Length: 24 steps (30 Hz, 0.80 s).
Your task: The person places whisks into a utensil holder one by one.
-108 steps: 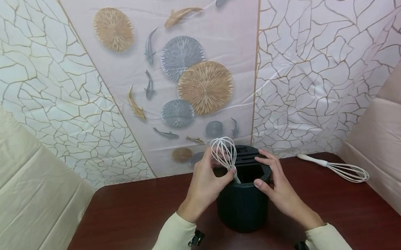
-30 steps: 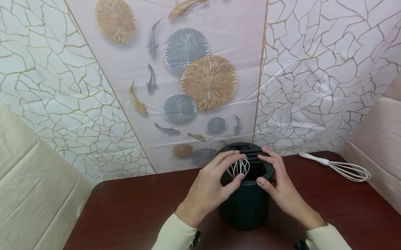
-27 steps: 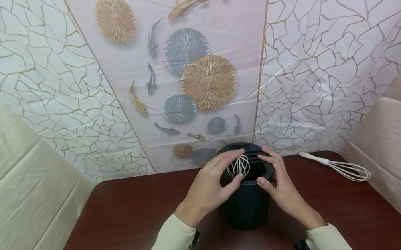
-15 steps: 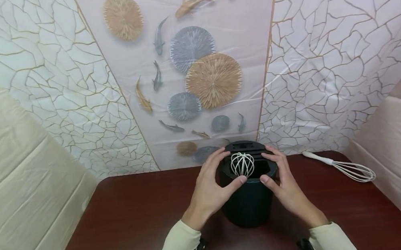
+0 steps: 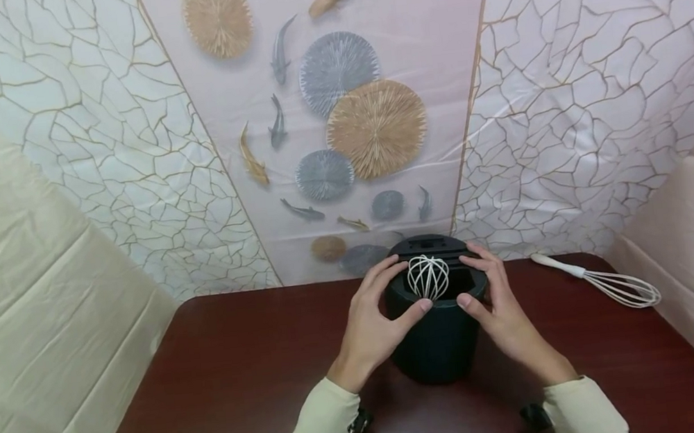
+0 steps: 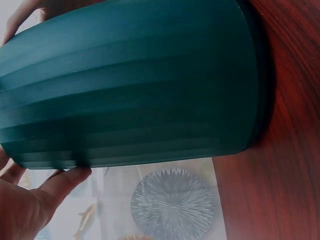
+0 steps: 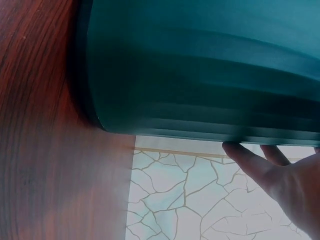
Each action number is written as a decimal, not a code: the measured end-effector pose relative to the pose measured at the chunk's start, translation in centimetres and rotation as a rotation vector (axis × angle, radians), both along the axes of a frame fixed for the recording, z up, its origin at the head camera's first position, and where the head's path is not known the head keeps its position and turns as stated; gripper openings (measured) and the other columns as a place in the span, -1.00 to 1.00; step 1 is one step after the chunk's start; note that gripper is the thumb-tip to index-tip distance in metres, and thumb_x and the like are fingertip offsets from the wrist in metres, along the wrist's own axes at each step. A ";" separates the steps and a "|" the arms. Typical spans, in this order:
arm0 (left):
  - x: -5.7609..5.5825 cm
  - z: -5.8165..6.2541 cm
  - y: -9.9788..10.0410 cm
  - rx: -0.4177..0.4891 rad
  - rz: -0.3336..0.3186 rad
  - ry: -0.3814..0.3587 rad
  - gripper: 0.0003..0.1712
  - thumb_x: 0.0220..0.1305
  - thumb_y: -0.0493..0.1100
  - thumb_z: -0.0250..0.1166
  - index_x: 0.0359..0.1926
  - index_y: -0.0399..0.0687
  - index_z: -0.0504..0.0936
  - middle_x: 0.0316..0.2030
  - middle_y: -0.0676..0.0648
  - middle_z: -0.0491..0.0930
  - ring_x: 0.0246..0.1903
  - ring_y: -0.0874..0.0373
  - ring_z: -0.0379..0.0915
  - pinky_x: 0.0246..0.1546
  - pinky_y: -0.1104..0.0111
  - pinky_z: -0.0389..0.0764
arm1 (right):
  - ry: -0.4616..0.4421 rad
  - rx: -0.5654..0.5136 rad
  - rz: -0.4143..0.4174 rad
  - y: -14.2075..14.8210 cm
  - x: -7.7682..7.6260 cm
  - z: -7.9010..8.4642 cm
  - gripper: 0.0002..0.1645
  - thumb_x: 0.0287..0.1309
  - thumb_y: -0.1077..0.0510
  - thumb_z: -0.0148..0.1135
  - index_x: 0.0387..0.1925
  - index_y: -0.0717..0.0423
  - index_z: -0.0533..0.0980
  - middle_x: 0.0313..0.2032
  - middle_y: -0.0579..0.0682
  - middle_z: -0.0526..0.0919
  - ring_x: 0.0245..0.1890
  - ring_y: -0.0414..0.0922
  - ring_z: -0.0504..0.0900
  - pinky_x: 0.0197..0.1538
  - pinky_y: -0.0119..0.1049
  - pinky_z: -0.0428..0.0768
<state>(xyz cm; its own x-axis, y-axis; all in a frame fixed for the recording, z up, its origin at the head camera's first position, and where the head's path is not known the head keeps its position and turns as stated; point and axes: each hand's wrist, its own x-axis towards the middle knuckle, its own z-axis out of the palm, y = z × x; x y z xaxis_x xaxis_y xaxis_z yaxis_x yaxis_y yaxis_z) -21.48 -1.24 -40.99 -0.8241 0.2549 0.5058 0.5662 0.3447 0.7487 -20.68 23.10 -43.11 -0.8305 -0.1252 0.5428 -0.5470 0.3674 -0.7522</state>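
Note:
A dark green utensil holder (image 5: 438,347) stands upright on the table, with a slotted section at its back and a larger opening in front. The wire head of a white whisk (image 5: 429,278) pokes up from the opening's left side, its handle hidden inside. My left hand (image 5: 370,326) grips the holder's left rim, thumb at the front and fingers further back, around the whisk head. On the opposite side my right hand (image 5: 510,316) holds the right rim in the same way. Both wrist views show fingers against the ribbed green wall (image 6: 130,85).
Another white whisk (image 5: 620,286) lies on the dark red wooden table (image 5: 261,364) at the back right. Patterned cloth (image 5: 340,140) hangs right behind the table, and plain cream fabric (image 5: 38,330) rises along the left side.
The whisk has gone down, handle first, into the holder. My left hand has let go of it and moved onto the rim. The right hand stays at the rim; the head view has shifted slightly.

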 end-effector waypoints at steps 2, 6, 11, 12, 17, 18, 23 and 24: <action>-0.2 0.0 0.2 0.000 -0.014 0.008 -0.28 0.32 0.28 0.44 0.44 0.34 0.52 0.52 0.22 0.32 0.51 0.19 0.22 0.44 -0.08 0.36 | 0.000 -0.003 -0.008 0.2 0.1 0.3 -0.29 0.43 0.26 0.23 0.53 0.02 0.26 0.63 0.05 -0.01 0.60 0.09 -0.06 0.40 -0.33 0.14; -0.4 -0.1 0.6 0.007 -0.020 0.023 -0.30 0.33 0.29 0.43 0.43 0.33 0.54 0.52 0.22 0.33 0.51 0.19 0.22 0.43 -0.08 0.37 | -0.016 0.017 -0.044 0.5 0.4 0.7 -0.27 0.44 0.25 0.23 0.55 -0.05 0.27 0.64 0.02 0.00 0.46 -0.05 0.20 0.13 -0.42 0.44; -0.3 -0.1 0.4 0.030 -0.018 0.010 -0.30 0.31 0.28 0.45 0.42 0.31 0.56 0.50 0.25 0.34 0.51 0.19 0.23 0.41 -0.07 0.41 | -0.021 0.039 -0.067 0.3 0.7 1.0 -0.27 0.43 0.25 0.27 0.54 -0.12 0.32 0.64 -0.08 0.05 0.23 -0.26 0.45 -0.07 -0.41 0.59; -0.3 -0.1 0.3 0.030 -0.020 0.009 -0.30 0.31 0.28 0.45 0.42 0.31 0.56 0.50 0.25 0.34 0.51 0.18 0.23 0.40 -0.07 0.42 | -0.015 0.040 -0.071 0.2 0.8 1.1 -0.27 0.42 0.26 0.29 0.53 -0.12 0.33 0.63 -0.08 0.07 0.23 -0.28 0.46 -0.06 -0.43 0.59; -0.5 0.0 -0.2 0.014 -0.022 0.023 -0.30 0.33 0.28 0.44 0.43 0.29 0.55 0.50 0.21 0.34 0.51 0.13 0.25 0.38 -0.11 0.44 | -0.002 0.028 -0.078 -0.3 0.6 1.0 -0.27 0.38 0.26 0.33 0.51 -0.12 0.37 0.62 -0.09 0.11 0.14 -0.25 0.49 -0.14 -0.40 0.57; -0.5 -0.1 -0.4 0.009 -0.017 0.027 -0.30 0.33 0.28 0.45 0.43 0.29 0.55 0.50 0.21 0.34 0.51 0.12 0.25 0.38 -0.12 0.43 | -0.003 0.028 -0.076 -0.5 0.5 1.0 -0.27 0.38 0.25 0.33 0.51 -0.12 0.37 0.62 -0.10 0.11 0.10 -0.22 0.49 -0.17 -0.38 0.55; -0.7 -0.3 -2.0 -0.006 0.010 0.037 -0.30 0.33 0.25 0.45 0.42 0.26 0.56 0.50 0.19 0.35 0.51 0.10 0.25 0.38 -0.14 0.42 | -0.020 0.034 -0.061 -2.0 0.0 0.6 -0.27 0.40 0.17 0.35 0.52 -0.17 0.36 0.63 -0.18 0.08 0.26 -0.11 0.39 -0.13 -0.26 0.54; -0.7 -0.4 -2.3 -0.009 0.015 0.037 -0.30 0.33 0.25 0.45 0.42 0.26 0.56 0.50 0.18 0.35 0.51 0.11 0.26 0.38 -0.13 0.43 | -0.024 0.031 -0.057 -2.2 -0.1 0.5 -0.27 0.40 0.16 0.36 0.52 -0.18 0.35 0.63 -0.19 0.08 0.29 -0.09 0.39 -0.10 -0.24 0.55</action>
